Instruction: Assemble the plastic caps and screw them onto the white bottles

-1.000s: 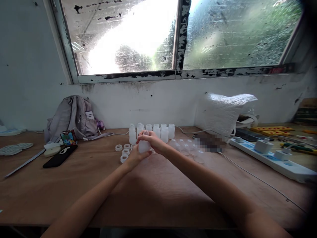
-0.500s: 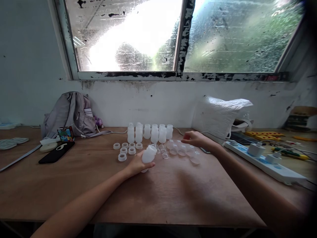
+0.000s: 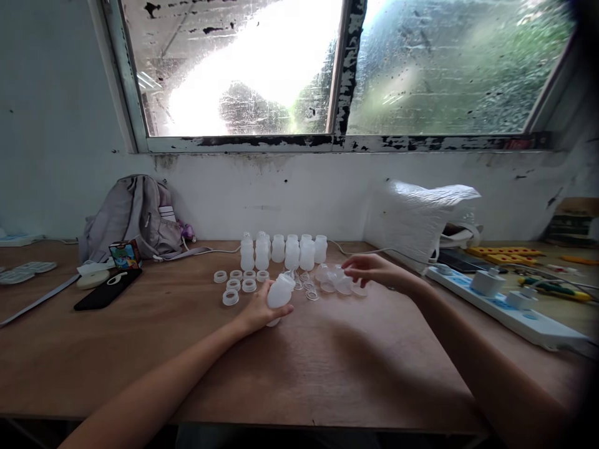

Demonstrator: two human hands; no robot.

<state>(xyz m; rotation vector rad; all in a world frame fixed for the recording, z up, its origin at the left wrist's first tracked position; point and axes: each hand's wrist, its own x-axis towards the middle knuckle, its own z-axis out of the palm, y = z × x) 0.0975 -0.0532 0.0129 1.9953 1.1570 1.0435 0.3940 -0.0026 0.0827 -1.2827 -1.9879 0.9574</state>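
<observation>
There, bottle (image 3: pixel 279 293) within left fingers (image 3: pixel 281 310)

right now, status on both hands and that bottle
Left hand gripping tilted white bottle. Right hand over clear caps, grip unclear. Loose rings left of the bottle.

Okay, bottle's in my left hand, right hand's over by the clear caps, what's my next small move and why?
Probably close the right hand on one clear cap and bring it to the bottle. The left hand holds that bottle tilted, its mouth towards the caps, and the right fingers sit over the cluster; whether they already pinch one I cannot tell.
</observation>
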